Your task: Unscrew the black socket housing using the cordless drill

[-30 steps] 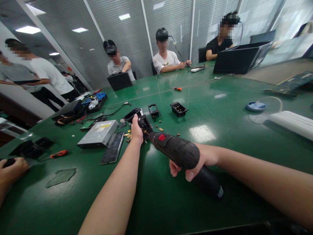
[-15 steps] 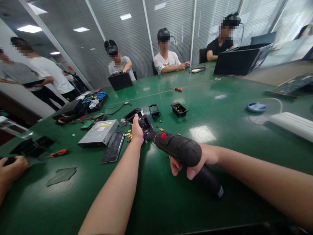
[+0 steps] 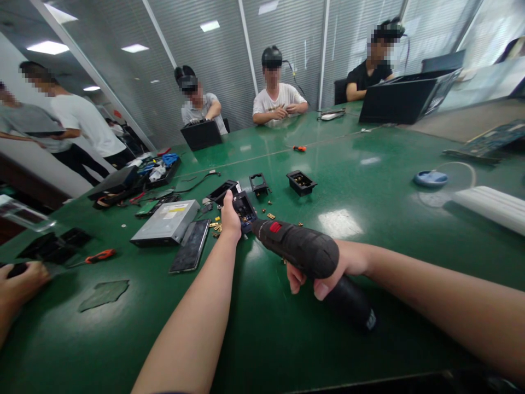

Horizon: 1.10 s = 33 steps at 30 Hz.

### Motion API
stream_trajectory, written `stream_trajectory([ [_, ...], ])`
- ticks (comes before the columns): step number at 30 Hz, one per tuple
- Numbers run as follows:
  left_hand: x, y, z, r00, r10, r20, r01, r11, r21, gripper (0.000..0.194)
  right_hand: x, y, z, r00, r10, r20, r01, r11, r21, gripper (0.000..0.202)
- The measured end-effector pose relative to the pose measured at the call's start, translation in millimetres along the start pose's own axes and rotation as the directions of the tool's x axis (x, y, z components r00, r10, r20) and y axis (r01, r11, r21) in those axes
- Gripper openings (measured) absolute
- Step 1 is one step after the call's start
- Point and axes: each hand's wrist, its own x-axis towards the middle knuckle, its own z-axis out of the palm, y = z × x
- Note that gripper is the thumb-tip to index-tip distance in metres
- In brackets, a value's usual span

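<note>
Spanning the scene, a green table (image 3: pixel 410 213) carries everything noted below. Three seated co-workers (image 3: pixel 279 101) line its far side, beyond the silver drive (image 3: pixel 164 222); two standing people (image 3: pixel 82 112) are beyond it to the left. Black computer case (image 3: pixel 396 101) far to the drive's right, on the far side.

Power drill (image 3: pixel 303 249) right of the drive, on the near side. Right hand (image 3: pixel 344 262) grips it, fingers and thumb curled round the handle. Its nose comes up to the lower right edge of a black housing (image 3: pixel 245 205); whether the bit meets anything inside cannot be told.

That housing sits right of the drive, tilted, open side showing. Left hand (image 3: pixel 232 219) grasps its left side, thumb raised along it, most other fingers hidden.

Open black box (image 3: pixel 304 191), brass-coloured bits inside, well right of the drive; black frame (image 3: pixel 260 191) between it and the drive. Dark flat phone (image 3: pixel 191 246) just beside the drive's right side. Orange-handled screwdriver (image 3: pixel 100 255) to the drive's left, nearer; a co-worker's hand (image 3: pixel 28 279) farther left. Smallest: brass plate (image 3: pixel 271 215) and loose screws (image 3: pixel 264 210), right of the drive.
</note>
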Motion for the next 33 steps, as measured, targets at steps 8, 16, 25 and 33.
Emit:
stream_trajectory([
  [8,-4.4,3.6,6.5,0.998,-0.015,-0.066,0.016,1.0,0.006,0.072,-0.8,-6.8,2.3,1.0,0.016,-0.007,-0.016,1.0,-0.013,0.047],
  [16,-8.2,6.5,8.8,0.999,-0.02,-0.049,0.02,1.0,-0.004,0.068,0.5,-3.4,0.8,1.0,-0.019,0.006,0.02,0.999,-0.029,0.048],
  [25,-8.5,7.7,10.9,0.998,-0.023,-0.052,0.023,1.0,-0.009,0.072,-0.3,-8.4,2.8,1.0,-0.014,-0.005,0.014,0.999,-0.035,0.05],
  [33,-8.1,6.0,9.7,0.999,-0.018,-0.041,0.018,1.0,-0.008,0.075,0.1,-8.6,1.5,0.999,-0.041,0.007,0.041,0.997,-0.06,0.05],
])
